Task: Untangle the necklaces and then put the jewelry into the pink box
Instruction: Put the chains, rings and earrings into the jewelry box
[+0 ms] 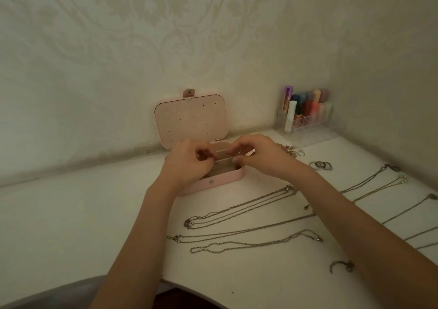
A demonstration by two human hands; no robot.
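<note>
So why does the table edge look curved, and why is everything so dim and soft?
Head view: the wide-angle lens bends the table edge and wall line; the light is low and yellowish, with no glare; fine detail is soft, so the necklaces read as thin lines, and whatever the left hand and right hand hold over the pink box is blurred.

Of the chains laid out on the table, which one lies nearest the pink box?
The doubled chain running diagonally just right of the pink box, its upper end closest to the box's front right corner. The other chains lie farther toward the person or farther right.
</note>
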